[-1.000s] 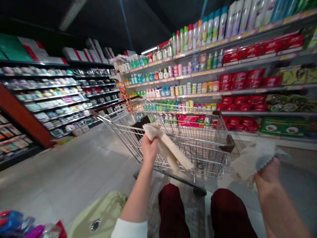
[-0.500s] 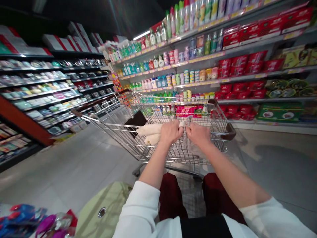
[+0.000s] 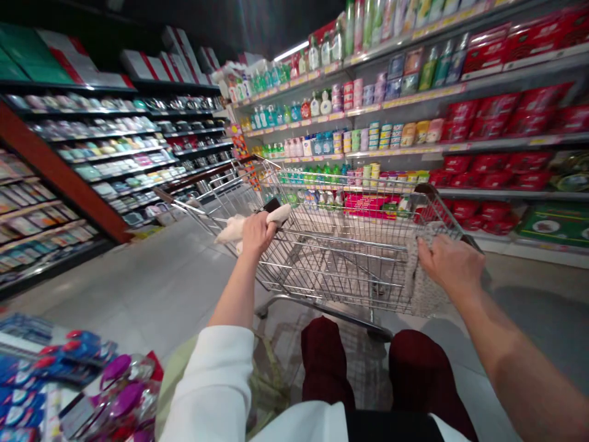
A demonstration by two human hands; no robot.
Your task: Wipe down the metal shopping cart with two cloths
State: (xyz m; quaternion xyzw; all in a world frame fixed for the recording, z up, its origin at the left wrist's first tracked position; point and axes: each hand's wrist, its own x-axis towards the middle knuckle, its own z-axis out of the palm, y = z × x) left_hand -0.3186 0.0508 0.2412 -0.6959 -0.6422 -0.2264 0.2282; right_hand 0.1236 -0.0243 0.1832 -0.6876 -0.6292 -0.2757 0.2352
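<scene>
A metal shopping cart (image 3: 340, 270) stands side-on in front of me. My left hand (image 3: 257, 234) is closed around a cream cloth (image 3: 231, 228) at the upper side rail, toward the cart's left part. Farther right along the same rail, my right hand (image 3: 453, 263) is closed on a grey, textured cloth (image 3: 426, 294) that hangs down over the wire side. Wide space separates the two hands. A dark panel (image 3: 271, 205) shows behind my left hand. Through the wire mesh, the cart's basket looks bare.
Shelves (image 3: 391, 153) of bottles, jars and red packs run behind the cart. More shelving (image 3: 119, 153) stands at left, past the tiled floor (image 3: 184, 270). A pale green stool (image 3: 177, 380) is beside my left arm. Packaged goods with purple lids (image 3: 126, 399) lie at lower left.
My hands have moved apart along the rail, the left one leftward with the cream cloth, the right one rightward with the grey cloth. The view has turned slightly left.
</scene>
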